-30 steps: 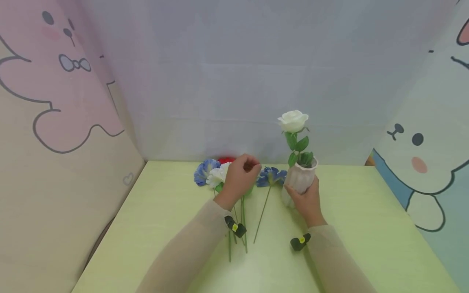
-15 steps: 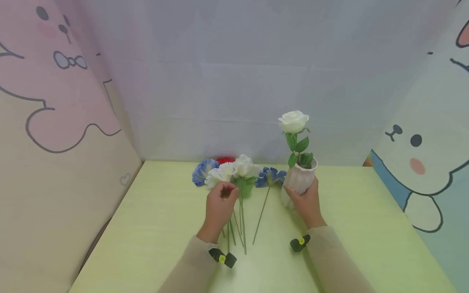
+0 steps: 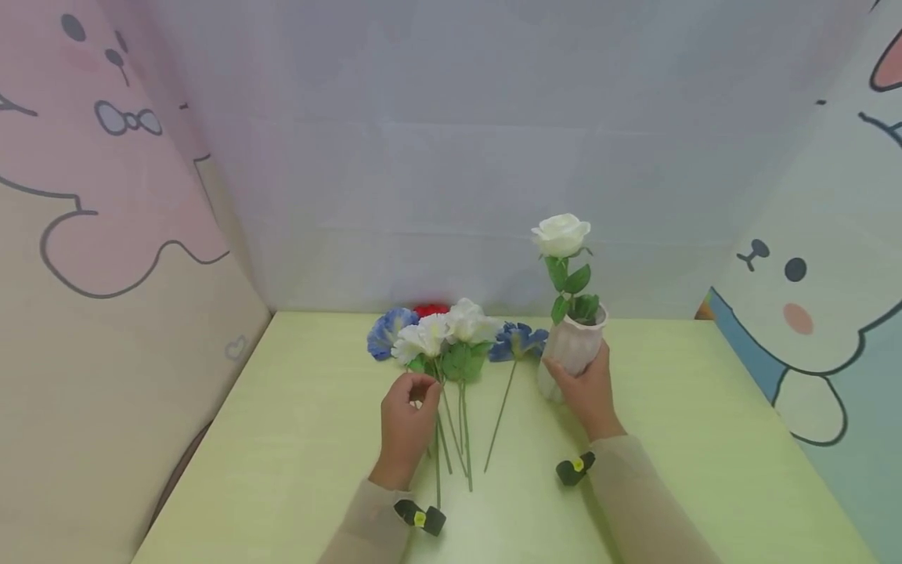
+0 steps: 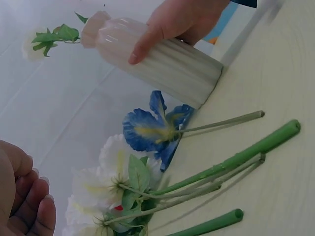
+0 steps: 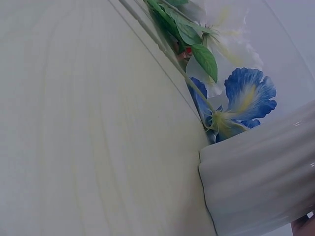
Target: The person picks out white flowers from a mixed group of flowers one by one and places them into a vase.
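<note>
My right hand grips a ribbed white vase around its side, thumb at the front, with the base at the table. A single white rose with green leaves stands in the vase. My left hand is over the stems of the lying artificial flowers, its fingers loosely bent and nothing seen between them. Nearest to it are a ruffled white flower and, beside that, another white flower with broad leaves. The left wrist view shows the stems apart from the left fingers.
A blue flower and a partly hidden red one lie behind the white flowers. Close left of the vase lies a blue flower with a yellow centre. A grey curtain backs the pale table.
My left hand has moved left and toward me, from beside the white flowers to over the stems, uncovering the blooms. My right hand keeps its grip on the vase.
</note>
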`<state>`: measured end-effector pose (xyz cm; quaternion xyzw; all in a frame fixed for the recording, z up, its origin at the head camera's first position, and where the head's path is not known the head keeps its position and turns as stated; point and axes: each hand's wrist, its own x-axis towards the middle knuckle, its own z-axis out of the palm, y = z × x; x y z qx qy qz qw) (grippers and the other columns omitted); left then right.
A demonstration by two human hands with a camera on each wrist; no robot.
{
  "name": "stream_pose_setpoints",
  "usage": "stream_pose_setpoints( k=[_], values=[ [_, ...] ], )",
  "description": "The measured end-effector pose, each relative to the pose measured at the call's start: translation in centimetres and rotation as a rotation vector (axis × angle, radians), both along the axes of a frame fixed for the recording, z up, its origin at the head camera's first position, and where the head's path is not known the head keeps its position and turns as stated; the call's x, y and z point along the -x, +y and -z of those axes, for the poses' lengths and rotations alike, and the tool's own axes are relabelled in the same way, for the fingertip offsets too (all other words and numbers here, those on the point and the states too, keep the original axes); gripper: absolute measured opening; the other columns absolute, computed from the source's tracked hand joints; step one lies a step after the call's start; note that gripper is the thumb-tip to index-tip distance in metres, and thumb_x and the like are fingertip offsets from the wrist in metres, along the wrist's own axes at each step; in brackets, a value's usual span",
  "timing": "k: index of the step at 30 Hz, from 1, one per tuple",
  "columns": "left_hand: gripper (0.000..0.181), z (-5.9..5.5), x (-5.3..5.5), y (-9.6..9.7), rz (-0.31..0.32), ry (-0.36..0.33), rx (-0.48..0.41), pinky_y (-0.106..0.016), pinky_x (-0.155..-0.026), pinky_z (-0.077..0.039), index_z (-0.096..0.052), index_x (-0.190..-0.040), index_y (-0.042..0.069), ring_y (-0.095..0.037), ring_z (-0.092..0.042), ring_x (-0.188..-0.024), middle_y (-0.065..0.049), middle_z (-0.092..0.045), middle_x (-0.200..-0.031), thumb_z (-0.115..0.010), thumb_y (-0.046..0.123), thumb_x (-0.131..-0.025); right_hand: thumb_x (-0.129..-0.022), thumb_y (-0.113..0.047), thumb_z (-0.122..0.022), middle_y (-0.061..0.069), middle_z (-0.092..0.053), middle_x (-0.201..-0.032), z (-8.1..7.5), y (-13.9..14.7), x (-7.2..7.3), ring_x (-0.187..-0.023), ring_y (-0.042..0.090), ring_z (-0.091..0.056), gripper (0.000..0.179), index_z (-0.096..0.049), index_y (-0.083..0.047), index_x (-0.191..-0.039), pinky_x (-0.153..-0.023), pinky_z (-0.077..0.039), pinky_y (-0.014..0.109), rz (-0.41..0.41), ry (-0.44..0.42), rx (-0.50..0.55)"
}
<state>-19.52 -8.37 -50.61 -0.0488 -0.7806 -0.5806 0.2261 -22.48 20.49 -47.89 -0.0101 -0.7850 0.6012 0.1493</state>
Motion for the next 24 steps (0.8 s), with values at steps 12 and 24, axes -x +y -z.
stream_pose_setpoints(
  k=[12,24],
  values=[
    [0.018,1.9,0.7,0.0,-0.042,-0.157,-0.025,-0.031,-0.072,-0.055,-0.071,-0.109,0.003,-0.017,-0.063,-0.08,-0.001,-0.068,-0.092,-0.074,0.007,-0.092,-0.092,-0.007,-0.077,0.029,-0.044,-0.138,0.3,0.0,0.1,-0.124,0.041,-0.049,0.084,-0.021,0.002,-0.153,-0.111,-0.039,0.058,0.008,-0.007,0.0],
    [0.027,2.4,1.4,1.5,-0.044,-0.37,0.085,-0.04,-0.077,-0.056,-0.068,-0.115,-0.001,-0.02,-0.065,-0.088,-0.005,-0.066,-0.097,-0.075,0.012,-0.093,-0.09,-0.007,-0.079,0.027,-0.045,-0.137,0.6,0.0,0.3,-0.122,0.039,-0.051,0.085,-0.022,0.001,-0.153,-0.108,-0.041,0.056,-0.005,0.015,0.019]
  ],
)
